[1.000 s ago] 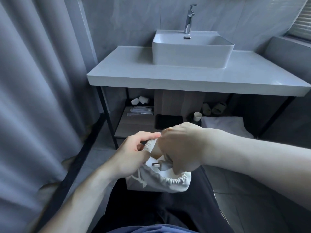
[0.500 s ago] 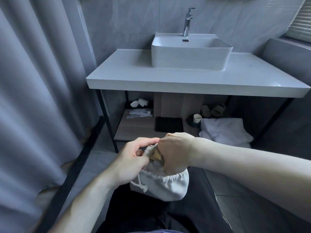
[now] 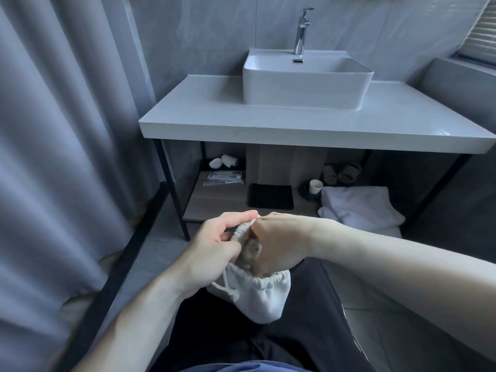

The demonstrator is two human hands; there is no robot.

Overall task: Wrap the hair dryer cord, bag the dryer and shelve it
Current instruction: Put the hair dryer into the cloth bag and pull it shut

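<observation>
- Head view: a white drawstring bag (image 3: 257, 294) is held over the lap, at 6 o'clock from the basin (image 3: 307, 79), its gathered mouth turned up towards the hands.
- The rim of the bag is pinched between thumb and fingers of the left hand (image 3: 214, 253), at 9 o'clock of the opening.
- The right hand (image 3: 279, 242) is curled at 3 o'clock of the opening, its fingers reaching into the mouth; what they clasp cannot be told.
- A blurred brownish shape (image 3: 249, 255), judged to be part of the hair dryer, is seen inside the mouth.
- The cloth is judged soft and limp, best taken by the gathered rim; the dryer is judged rigid and heavier, so the bag is best supported from beneath.
- The lower shelf (image 3: 214, 205) under the countertop (image 3: 268, 122), at 12 o'clock, carries a dark tray (image 3: 269, 196) and folded towels (image 3: 359, 208).
</observation>
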